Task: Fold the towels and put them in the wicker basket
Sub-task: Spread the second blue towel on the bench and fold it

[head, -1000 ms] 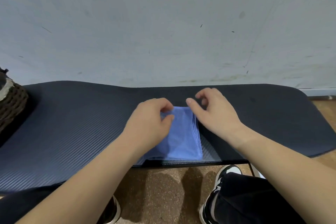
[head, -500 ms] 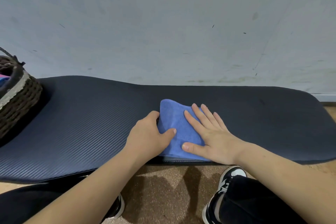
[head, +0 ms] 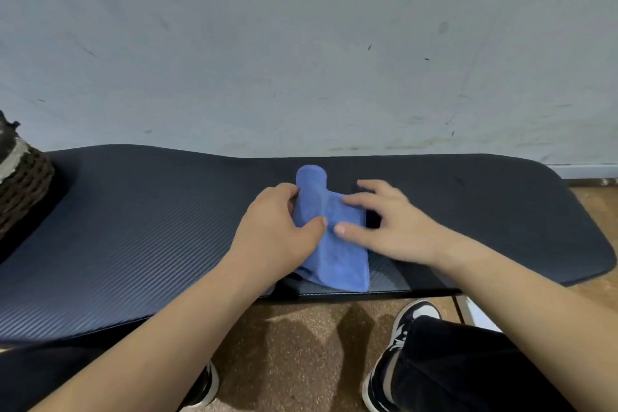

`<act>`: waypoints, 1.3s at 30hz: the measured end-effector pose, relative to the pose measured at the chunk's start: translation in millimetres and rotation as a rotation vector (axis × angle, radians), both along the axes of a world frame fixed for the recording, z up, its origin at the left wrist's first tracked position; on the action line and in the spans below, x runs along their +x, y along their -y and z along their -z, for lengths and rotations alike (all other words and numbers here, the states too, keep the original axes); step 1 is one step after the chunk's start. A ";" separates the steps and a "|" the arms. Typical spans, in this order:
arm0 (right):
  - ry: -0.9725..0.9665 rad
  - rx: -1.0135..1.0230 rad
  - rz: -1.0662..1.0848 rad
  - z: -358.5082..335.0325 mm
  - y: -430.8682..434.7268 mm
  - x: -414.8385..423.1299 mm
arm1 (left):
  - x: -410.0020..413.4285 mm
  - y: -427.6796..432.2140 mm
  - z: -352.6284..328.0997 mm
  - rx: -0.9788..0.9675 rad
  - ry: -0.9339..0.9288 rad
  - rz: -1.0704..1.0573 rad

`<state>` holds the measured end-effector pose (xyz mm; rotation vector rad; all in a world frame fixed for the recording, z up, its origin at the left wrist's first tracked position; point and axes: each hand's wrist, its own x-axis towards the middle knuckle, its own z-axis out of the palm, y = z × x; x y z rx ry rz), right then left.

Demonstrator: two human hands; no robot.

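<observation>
A folded blue towel is partly lifted off the dark mat, its far end sticking up and its near end hanging down to the mat's front edge. My left hand grips the towel's left side, thumb on top and fingers curled behind it. My right hand is spread over the towel's right side, its thumb and forefinger touching the cloth and the other fingers straight. The wicker basket stands at the far left edge of the view, only partly visible.
The dark ribbed mat covers a low bench against a pale wall. My knees and black-and-white shoes are below the bench's front edge on a brown floor.
The towel lay flat under both hands; now my left hand has gripped its left side and raised it. My right hand has gone from lying flat on it to a light touch.
</observation>
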<state>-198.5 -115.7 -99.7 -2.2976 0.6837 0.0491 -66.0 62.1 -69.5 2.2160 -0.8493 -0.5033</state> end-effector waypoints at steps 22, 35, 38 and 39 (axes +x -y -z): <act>0.114 0.478 0.369 -8.1 27.0 -6.0 | -45.3 41.0 30.1 -0.006 0.336 0.418; 0.097 0.410 0.262 -8.7 37.2 -2.6 | -47.8 39.4 39.9 0.157 0.200 0.244; 0.096 0.419 0.289 -6.6 39.1 -1.3 | -48.0 34.9 32.4 0.348 0.223 0.112; 0.098 0.443 0.291 -6.2 38.7 -1.2 | -48.0 33.3 32.7 0.347 0.155 0.123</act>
